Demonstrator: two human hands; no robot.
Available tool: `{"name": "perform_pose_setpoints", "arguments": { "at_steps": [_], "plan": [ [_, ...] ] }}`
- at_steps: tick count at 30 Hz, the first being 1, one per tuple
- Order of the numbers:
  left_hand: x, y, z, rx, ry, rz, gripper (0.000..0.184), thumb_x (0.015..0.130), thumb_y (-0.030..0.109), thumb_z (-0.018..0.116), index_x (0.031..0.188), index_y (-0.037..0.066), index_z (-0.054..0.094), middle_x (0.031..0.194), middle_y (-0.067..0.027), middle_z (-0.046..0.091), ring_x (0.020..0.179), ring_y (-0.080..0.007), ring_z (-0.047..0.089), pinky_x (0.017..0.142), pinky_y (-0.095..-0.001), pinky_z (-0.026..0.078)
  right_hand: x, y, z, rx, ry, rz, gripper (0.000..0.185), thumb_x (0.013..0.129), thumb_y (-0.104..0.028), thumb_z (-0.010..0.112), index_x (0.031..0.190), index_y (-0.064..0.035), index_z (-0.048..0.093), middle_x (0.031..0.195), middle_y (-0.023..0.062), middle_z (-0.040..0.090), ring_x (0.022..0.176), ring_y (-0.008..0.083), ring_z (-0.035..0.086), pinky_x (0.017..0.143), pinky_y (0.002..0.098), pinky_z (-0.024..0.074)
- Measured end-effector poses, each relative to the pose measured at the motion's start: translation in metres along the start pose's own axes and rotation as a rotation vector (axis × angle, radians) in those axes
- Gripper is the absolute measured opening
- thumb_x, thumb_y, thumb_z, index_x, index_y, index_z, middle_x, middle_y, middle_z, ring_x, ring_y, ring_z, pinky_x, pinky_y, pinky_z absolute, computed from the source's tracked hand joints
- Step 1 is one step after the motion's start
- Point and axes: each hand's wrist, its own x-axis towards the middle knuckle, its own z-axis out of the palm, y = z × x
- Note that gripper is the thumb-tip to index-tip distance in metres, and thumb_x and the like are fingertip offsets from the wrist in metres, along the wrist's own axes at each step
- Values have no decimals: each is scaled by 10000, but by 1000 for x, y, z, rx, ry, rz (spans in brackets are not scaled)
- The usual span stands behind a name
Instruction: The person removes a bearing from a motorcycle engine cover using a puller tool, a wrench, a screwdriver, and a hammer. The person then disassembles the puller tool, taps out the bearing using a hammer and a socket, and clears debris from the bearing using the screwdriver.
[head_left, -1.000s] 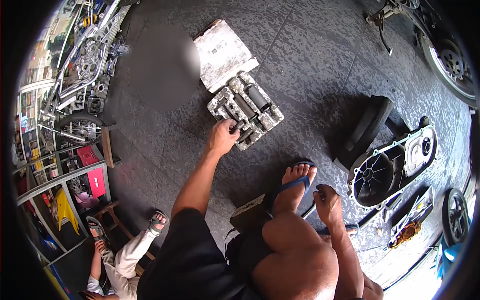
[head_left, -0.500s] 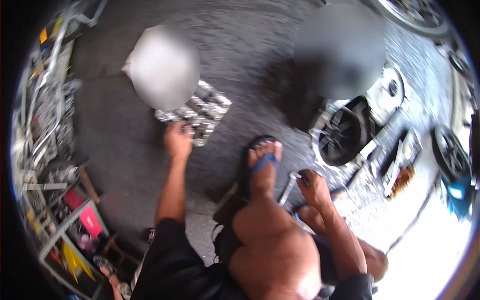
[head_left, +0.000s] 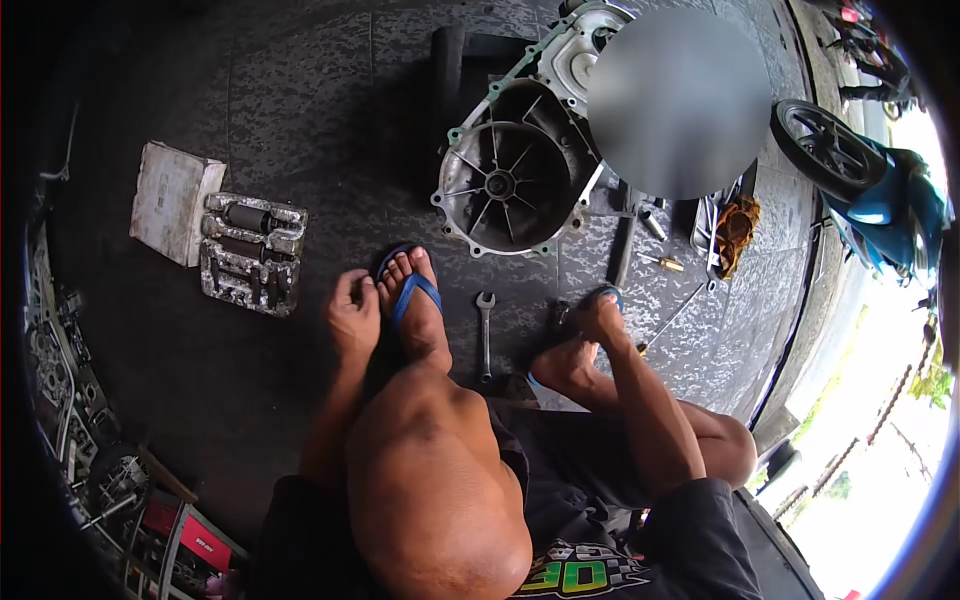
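Observation:
My left hand (head_left: 352,312) is beside my sandalled foot, its fingers loosely curled and thumb apart, with nothing visible in it. My right hand (head_left: 602,322) is closed near my other foot, gripping a small dark metal part (head_left: 560,313) whose exact kind I cannot make out. Between my feet, an open-end wrench (head_left: 486,335) lies on the floor. Left of my left hand is a worn foam tool tray (head_left: 252,285) with dark cylindrical pieces in its slots. A scuffed white box (head_left: 172,205) adjoins it.
A large engine casing (head_left: 500,185) with a ribbed round cavity lies ahead. To its right are a screwdriver (head_left: 662,262), a socket (head_left: 653,225) and an orange-brown rag (head_left: 737,235). A teal motorcycle (head_left: 880,215) stands at far right. Metal parts and a rack line the left.
My left hand has left the foam tray and come back beside my foot. My view has shifted, bringing the engine casing nearer the middle. My right hand stays closed on the dark part.

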Motion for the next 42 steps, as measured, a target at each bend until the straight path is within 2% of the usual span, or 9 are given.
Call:
{"name": "perform_pose_setpoints", "arguments": {
  "at_steps": [5,8,13,16,19,21,25,31,42],
  "plan": [
    [-5,46,19,-87,-163,88,128,895,121,658,982,32,689,944,-166,715,868,-346,694,761,-410,548,-59,-53,-18,410,268,287,1251,735,-541,768,1499,164,72,1561,368,176,1482,449,184,1216,465,185],
    [-1,57,27,-62,-180,178,134,887,127,666,979,32,688,941,-163,713,875,-371,685,762,-425,547,-62,-61,-14,429,437,258,1311,679,-549,797,1509,148,58,1556,357,216,1464,450,234,1212,468,193],
    [3,65,48,-48,-291,259,122,868,151,680,941,53,689,916,-153,704,897,-366,668,805,-453,520,-61,-64,-7,395,501,250,1159,769,-517,721,1509,141,118,1555,324,266,1459,451,246,1209,462,197],
    [0,91,57,117,-368,373,111,872,179,682,921,80,682,907,-137,706,924,-342,660,839,-462,494,-71,-68,-29,627,557,271,941,814,-527,678,1466,77,370,1572,307,246,1472,448,209,1214,468,166],
    [-8,112,62,195,-606,358,147,895,181,673,981,62,683,885,-108,719,879,-296,688,812,-412,516,-92,-88,-63,103,505,238,680,847,-522,642,1301,-17,616,1422,317,480,1387,420,413,1164,454,300],
    [-4,102,77,-94,-826,327,171,908,183,668,1002,40,668,901,-120,720,861,-289,698,764,-388,535,-86,-91,-84,619,55,-12,410,882,-405,671,1058,-37,718,1032,230,704,1018,333,679,922,401,504],
    [-5,112,76,-178,-1047,298,383,843,214,757,1162,25,662,911,-119,687,813,-247,674,752,-361,536,-104,-109,-118,1070,116,-333,235,867,-153,736,1039,-4,675,828,164,690,713,281,671,664,370,508],
    [3,157,47,-321,-981,417,588,741,205,875,1253,59,625,896,-38,626,668,-112,553,628,-271,485,-135,-125,-174,1181,300,-602,186,867,-30,708,1049,-12,678,854,119,618,721,223,617,650,336,486],
    [5,202,24,-317,-708,854,514,733,288,874,1135,54,657,920,-66,653,758,-190,654,664,-324,531,-160,-122,-195,1213,344,-771,262,850,-1,663,1112,-8,661,903,124,598,810,281,606,735,355,485]
  ]
}}
